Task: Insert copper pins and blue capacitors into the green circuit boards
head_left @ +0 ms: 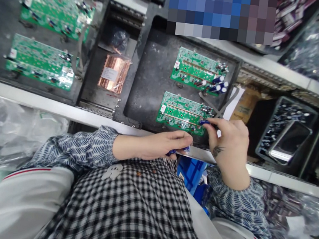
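Between the thumb and index finger of my right hand point(228, 142) is a blue capacitor point(204, 122), at the right end of the nearer green circuit board point(181, 112). Whether its leads are in the board is hidden. My left hand point(171, 144) is curled around several blue capacitors point(172, 151), just in front of the tray's near edge. Behind, a second green circuit board point(195, 70) lies in the same black tray point(150, 72). Several dark blue capacitors point(218, 84) stand clustered at its right end, some tilted.
To the left, another black tray point(0, 21) carries two green boards. A copper-coloured pack point(114, 74) lies between the trays. On the right, a phone point(291, 142) rests on a bin point(263, 143) of small dark parts. Metal rails point(285, 180) run along the line.
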The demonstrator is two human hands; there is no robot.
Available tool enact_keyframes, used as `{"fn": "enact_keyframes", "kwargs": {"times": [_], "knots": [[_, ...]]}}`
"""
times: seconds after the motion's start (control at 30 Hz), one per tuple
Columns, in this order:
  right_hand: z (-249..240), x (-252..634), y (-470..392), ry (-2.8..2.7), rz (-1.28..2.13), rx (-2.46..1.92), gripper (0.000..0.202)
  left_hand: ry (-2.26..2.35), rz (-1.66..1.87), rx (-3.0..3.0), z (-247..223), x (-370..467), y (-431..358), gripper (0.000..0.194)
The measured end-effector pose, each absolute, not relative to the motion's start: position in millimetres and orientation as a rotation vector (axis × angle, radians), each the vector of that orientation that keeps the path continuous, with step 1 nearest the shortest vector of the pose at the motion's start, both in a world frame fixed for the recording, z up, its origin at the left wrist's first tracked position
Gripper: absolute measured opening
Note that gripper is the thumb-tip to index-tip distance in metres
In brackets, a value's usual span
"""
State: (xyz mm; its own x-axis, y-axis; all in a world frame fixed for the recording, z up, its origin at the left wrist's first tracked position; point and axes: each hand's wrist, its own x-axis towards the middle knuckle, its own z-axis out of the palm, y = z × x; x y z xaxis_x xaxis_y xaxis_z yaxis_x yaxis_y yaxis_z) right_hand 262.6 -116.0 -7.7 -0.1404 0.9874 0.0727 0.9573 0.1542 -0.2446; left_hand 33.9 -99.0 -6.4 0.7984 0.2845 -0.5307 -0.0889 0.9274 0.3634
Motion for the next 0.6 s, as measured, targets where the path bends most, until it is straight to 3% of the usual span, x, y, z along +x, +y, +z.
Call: {"fn": "enact_keyframes", "kwargs": {"times": [0.17, 0.37, 0.6], "knots": [[-8.4, 261.3, -114.9, -2.293, 0.108, -1.892, 0.027, 0.593, 0.277, 0.346, -6.9, 37.3, -102.5, 0.044], [-6.2, 248.7, -123.6, -2.209, 0.103, -1.889, 0.027, 0.729, 0.368, 0.477, -10.0, 43.3, -102.2, 0.027], [0.3, 245.4, -155.6, -1.821, 0.84, -1.674, 0.015, 0.686, 0.305, 0.457, -13.1, 46.3, -108.2, 0.016]]}}
